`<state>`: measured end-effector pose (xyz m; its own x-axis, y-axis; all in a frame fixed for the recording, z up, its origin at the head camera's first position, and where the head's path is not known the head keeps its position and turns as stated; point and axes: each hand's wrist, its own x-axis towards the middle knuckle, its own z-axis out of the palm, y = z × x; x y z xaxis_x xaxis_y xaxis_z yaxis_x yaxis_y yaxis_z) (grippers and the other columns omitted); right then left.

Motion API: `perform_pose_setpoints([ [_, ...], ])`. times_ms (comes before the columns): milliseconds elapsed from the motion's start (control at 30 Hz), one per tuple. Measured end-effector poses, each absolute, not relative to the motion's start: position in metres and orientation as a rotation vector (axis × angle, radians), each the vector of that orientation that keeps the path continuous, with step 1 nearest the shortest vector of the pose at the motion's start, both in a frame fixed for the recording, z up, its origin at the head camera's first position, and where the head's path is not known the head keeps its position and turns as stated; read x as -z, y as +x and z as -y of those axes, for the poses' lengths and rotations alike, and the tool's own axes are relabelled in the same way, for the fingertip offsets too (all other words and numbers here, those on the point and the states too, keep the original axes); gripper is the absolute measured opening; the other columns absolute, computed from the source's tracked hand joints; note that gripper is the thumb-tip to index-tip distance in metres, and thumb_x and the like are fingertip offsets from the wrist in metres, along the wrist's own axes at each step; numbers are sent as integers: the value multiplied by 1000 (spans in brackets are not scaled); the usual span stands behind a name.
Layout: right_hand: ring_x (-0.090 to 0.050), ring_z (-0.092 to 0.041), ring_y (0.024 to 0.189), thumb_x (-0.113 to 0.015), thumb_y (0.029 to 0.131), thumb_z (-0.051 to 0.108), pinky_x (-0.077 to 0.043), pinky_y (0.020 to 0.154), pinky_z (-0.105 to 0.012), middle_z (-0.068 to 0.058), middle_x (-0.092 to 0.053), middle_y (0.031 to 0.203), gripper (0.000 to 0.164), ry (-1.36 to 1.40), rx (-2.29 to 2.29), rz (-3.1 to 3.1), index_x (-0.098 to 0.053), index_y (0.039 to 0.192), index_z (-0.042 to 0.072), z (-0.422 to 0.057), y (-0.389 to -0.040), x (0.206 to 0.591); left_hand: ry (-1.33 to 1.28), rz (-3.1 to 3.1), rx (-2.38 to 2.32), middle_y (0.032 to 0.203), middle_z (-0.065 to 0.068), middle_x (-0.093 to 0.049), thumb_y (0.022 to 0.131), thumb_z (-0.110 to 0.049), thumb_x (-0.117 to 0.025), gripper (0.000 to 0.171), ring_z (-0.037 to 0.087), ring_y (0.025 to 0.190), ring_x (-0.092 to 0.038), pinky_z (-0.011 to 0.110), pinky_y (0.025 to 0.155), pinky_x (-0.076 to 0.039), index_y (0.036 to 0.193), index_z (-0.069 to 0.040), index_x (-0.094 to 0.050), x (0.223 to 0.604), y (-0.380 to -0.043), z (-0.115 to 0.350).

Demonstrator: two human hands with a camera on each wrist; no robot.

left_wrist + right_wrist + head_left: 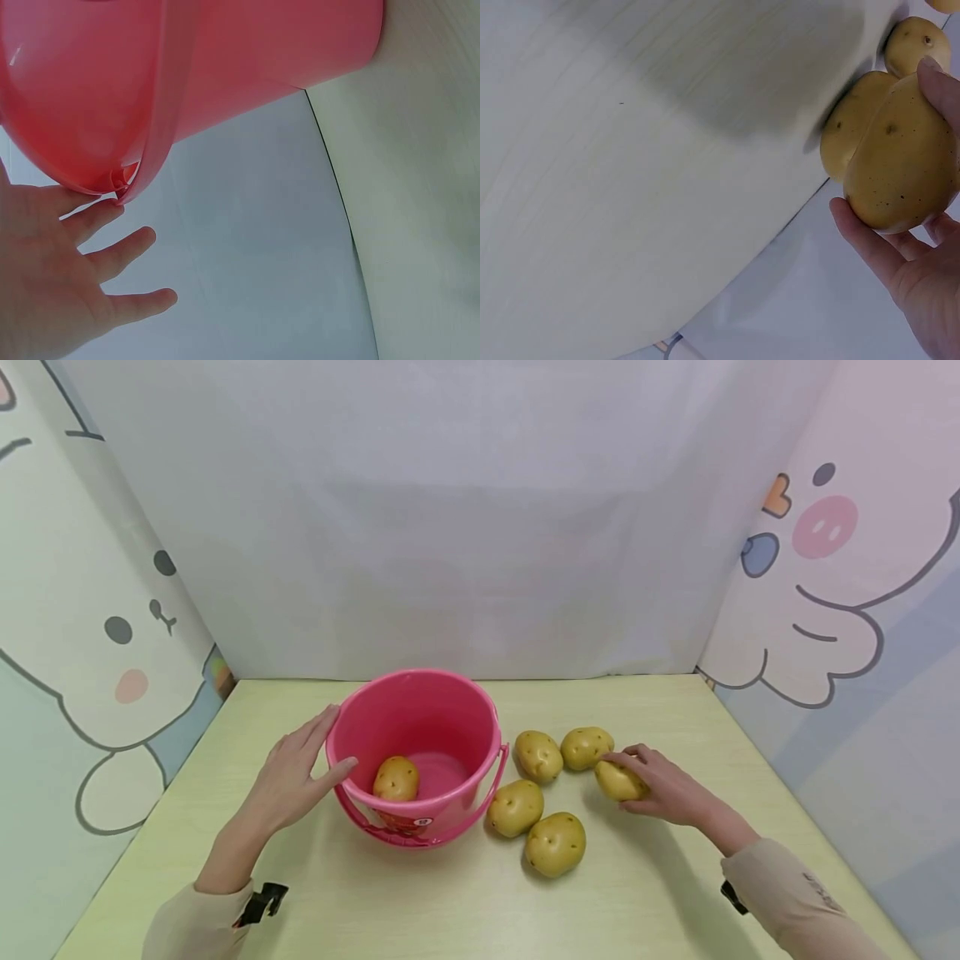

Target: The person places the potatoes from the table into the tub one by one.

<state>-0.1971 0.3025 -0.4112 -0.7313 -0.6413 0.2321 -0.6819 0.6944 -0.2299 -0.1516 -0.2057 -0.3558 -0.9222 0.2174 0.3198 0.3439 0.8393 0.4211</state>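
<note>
A pink bucket (450, 814) stands on the table with one potato (396, 778) visible inside. My left hand (296, 777) rests at the bucket's left rim, its fingers straight and spread; in the left wrist view the fingertips touch the rim near the handle joint. My right hand (663, 785) grips a potato (904, 161) between thumb and fingers, right of the bucket and, by its shadow, raised off the table. Between bucket and right hand lie several more potatoes, among them one at the back (587, 748) and one in front (555, 844).
The pale wooden table (420, 910) ends at a white cloth backdrop (480, 568). Side panels with cartoon animals flank it left and right. The bucket's pink handle (491, 797) hangs down over its front.
</note>
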Motion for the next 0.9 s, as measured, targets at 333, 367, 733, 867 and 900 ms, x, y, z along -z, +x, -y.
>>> perform_pose_setpoints([
  [333, -46, -22, 93, -78, 65, 23, -44, 73, -42, -8, -46, 109, 68, 1165, -420, 2707, -46, 125, 12, -293, -188, 397, -427, 2763, 702, 137, 17, -29, 81, -43, -58, 78, 37, 119, -28, 62, 88, -25, 141, -10, -20, 356, -152, 205],
  [367, -46, -22, 94, -78, 65, 23, -44, 73, -42, -8, -46, 109, 69, 1172, -417, 2706, -46, 125, 13, -292, -187, 395, -428, 2764, 703, 137, 17, -29, 81, -43, -57, 78, 37, 119, -28, 62, 88, -25, 141, -10, -20, 355, -152, 205],
  [733, -45, -20, 97, -76, 67, 28, -45, 74, -39, -8, -44, 113, 71, 1221, -375, 2719, -43, 129, 16, -281, -177, 380, -427, 2765, 703, 138, 17, -29, 81, -41, -58, 78, 37, 119, -28, 62, 89, -24, 141, -10, -20, 356, -152, 205],
  [867, -45, -21, 97, -76, 67, 28, -45, 75, -40, -8, -44, 114, 71, 1243, -371, 2713, -43, 130, 17, -278, -175, 377, -424, 2768, 704, 138, 16, -28, 81, -41, -58, 78, 36, 119, -28, 62, 89, -24, 141, -10, -20, 356, -152, 205],
  [900, -45, -21, 98, -76, 67, 27, -45, 75, -40, -8, -44, 115, 72, 1248, -370, 2710, -43, 130, 17, -277, -175, 376, -424, 2768, 703, 138, 16, -28, 81, -41, -58, 78, 37, 119, -28, 62, 89, -25, 141, -10, -20, 356, -152, 205],
])
